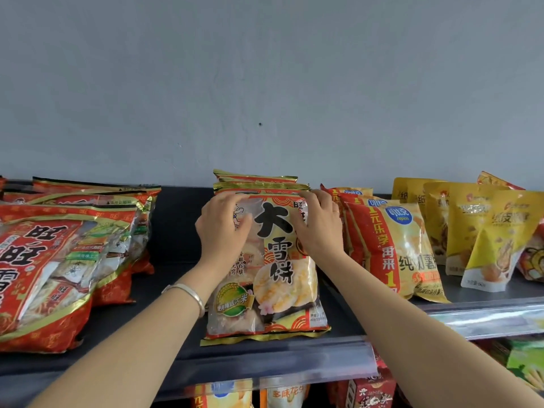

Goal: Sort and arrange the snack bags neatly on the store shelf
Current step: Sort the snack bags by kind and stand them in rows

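Red-and-gold stack [59, 260]: large rice-cracker bags at the far left of the shelf, overlapped and slumped backward; well apart from both hands.
Dark shelf [173, 231]: bare strip between that stack and the centre row.
Silver bracelet [188, 293]: on the left wrist.
Left hand [223, 228]: fingers curled over the upper left corner of the front bag, thumb laid across the printed face; grasping, not released.
Front bag [273, 278]: centre of the shelf, straight ahead and between the two hands; long axis running from the front edge up toward the wall, top tilted back against the matching bags behind [256, 179]; bottom seal close to the front lip.
Right hand [319, 228]: fingers bent over the upper right corner, likewise grasping; level with the left hand, neither one nearer. Judged consequence: any squaring-up likely a two-handed push or pull along the long axis, steered from the top corners.
Chip bags [394, 248]: red-and-yellow row just beside the right hand, leaning back; little room on that side for a sideways shift.
Yellow pouches [477, 231]: upright group at the far right, well apart from the hands.
Clear price rail [482, 319]: along the shelf's front edge, lower right.
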`<move>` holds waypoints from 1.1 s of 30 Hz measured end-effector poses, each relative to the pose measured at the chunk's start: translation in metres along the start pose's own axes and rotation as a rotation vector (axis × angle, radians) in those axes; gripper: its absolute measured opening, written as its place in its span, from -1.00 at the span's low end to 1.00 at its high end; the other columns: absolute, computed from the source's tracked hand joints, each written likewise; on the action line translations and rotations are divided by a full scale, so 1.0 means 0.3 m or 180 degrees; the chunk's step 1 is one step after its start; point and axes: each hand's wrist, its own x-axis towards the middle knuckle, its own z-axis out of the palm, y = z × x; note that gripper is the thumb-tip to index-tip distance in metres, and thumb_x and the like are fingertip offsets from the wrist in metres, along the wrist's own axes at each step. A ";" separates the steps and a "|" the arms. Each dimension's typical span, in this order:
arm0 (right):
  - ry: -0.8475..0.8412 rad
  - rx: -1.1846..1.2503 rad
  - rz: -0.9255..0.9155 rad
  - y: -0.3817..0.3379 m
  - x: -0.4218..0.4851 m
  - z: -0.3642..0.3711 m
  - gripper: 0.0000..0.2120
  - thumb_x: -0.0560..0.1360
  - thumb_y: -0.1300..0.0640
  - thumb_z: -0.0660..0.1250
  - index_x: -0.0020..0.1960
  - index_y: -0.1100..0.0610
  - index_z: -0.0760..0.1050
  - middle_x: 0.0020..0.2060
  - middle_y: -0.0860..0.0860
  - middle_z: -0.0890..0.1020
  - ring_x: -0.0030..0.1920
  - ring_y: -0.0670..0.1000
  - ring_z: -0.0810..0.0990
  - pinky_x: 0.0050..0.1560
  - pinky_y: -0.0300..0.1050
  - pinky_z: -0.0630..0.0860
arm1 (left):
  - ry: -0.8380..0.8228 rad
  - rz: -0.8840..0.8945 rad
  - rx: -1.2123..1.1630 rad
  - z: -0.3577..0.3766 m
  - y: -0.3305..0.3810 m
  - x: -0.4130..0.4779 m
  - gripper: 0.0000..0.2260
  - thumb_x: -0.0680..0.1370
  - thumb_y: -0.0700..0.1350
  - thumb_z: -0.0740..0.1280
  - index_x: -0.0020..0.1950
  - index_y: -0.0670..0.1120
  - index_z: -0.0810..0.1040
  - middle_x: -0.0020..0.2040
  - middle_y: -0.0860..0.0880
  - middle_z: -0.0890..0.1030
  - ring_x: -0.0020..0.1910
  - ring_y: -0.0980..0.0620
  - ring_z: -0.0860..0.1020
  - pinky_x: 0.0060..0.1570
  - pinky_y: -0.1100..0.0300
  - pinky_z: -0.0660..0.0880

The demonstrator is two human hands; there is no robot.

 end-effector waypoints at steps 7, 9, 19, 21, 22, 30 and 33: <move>-0.0646 -0.0237 -0.0439 -0.091 0.284 0.020 -0.65 0.63 0.01 0.10 0.38 0.01 0.38 0.38 0.04 0.42 0.39 0.12 0.34 0.32 0.13 0.34 | -0.0369 -0.1336 -0.0594 -0.015 -0.088 0.187 -0.65 0.58 -0.01 0.24 0.36 0.03 0.38 0.38 -0.08 0.34 0.36 -0.09 0.33 0.28 -0.08 0.33; -0.0845 -0.0256 -0.0546 -0.096 0.367 0.045 -0.65 0.63 0.02 0.09 0.38 0.00 0.38 0.35 0.03 0.46 0.35 0.13 0.39 0.31 0.15 0.38 | -0.0559 -0.1720 -0.1084 -0.008 -0.112 0.236 -0.66 0.61 -0.04 0.21 0.39 0.00 0.36 0.38 -0.09 0.35 0.31 -0.05 0.37 0.17 0.08 0.37; -0.1925 -0.0474 -0.0731 -0.048 0.648 0.245 -0.57 0.57 0.08 0.24 0.40 0.19 0.37 0.34 0.12 0.47 0.31 0.16 0.45 0.32 0.06 0.41 | -0.1147 -0.2272 -0.0694 0.123 -0.151 0.400 -0.47 0.57 -0.06 0.30 0.48 -0.10 0.18 0.27 -0.13 0.44 0.02 -0.01 0.46 -0.08 0.11 0.45; -0.2040 -0.0407 -0.0776 -0.044 0.662 0.271 -0.64 0.56 0.06 0.29 0.27 0.26 0.48 0.22 0.15 0.56 0.19 0.16 0.52 0.22 0.02 0.47 | -0.1233 -0.2074 -0.0439 0.141 -0.163 0.411 -0.60 0.58 -0.04 0.28 0.37 -0.12 0.33 0.23 -0.11 0.50 0.05 -0.03 0.50 0.01 0.08 0.48; -0.2036 -0.0370 -0.0801 -0.042 0.667 0.284 -0.69 0.56 0.07 0.31 0.18 0.27 0.52 0.15 0.16 0.59 0.12 0.16 0.54 0.16 0.01 0.49 | -0.1255 -0.2022 -0.0369 0.146 -0.167 0.410 -0.67 0.58 -0.04 0.28 0.30 -0.13 0.40 0.18 -0.12 0.54 0.06 -0.04 0.53 0.04 0.07 0.49; -0.1741 -0.0282 -0.0845 -0.054 0.664 0.336 -0.94 0.55 0.16 0.25 -0.08 0.13 0.47 -0.07 0.10 0.57 -0.03 0.15 0.56 -0.05 -0.03 0.51 | -0.0953 -0.1882 -0.0208 0.165 -0.209 0.398 -0.85 0.61 -0.13 0.22 0.14 -0.14 0.46 0.05 -0.11 0.56 0.03 -0.07 0.55 0.03 0.01 0.52; -0.1746 -0.0220 -0.0778 -0.057 0.663 0.331 -0.90 0.55 0.16 0.26 -0.01 0.17 0.52 -0.09 0.09 0.57 -0.05 0.14 0.55 -0.07 -0.05 0.50 | -0.0820 -0.1741 -0.0090 0.174 -0.212 0.399 -0.92 0.62 -0.13 0.19 0.07 -0.10 0.41 -0.02 -0.05 0.51 -0.06 0.00 0.50 -0.22 0.18 0.45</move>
